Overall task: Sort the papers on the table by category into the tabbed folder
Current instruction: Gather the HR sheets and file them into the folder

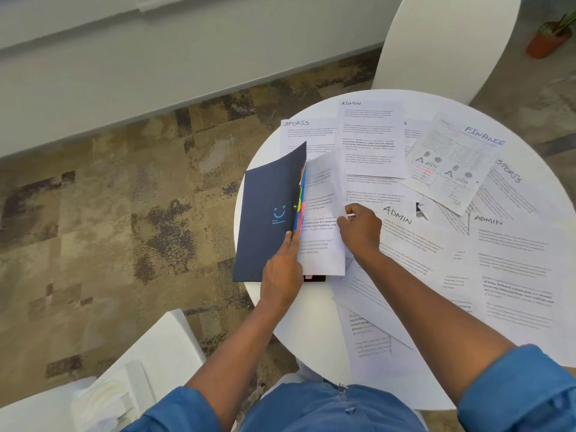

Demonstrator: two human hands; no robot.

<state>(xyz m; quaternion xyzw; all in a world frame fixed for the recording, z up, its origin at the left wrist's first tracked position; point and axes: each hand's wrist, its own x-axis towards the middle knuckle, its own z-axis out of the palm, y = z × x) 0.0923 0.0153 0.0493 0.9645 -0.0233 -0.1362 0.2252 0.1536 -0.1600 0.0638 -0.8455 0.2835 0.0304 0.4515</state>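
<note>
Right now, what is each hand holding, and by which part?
The left hand holds the dark blue tabbed folder by its front cover's edge, keeping it open. The right hand grips a printed sheet at its right edge, over the folder.

A matt navy card folder [268,213] and white printed paper sheets [371,138] lay on a smooth white table [308,313] above mottled, rough-piled carpet [124,198].

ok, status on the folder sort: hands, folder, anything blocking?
Left hand holds the navy folder cover open. Right hand pinches a sheet at the tabs. Labelled papers remain spread on the table. Nothing blocking.
</note>
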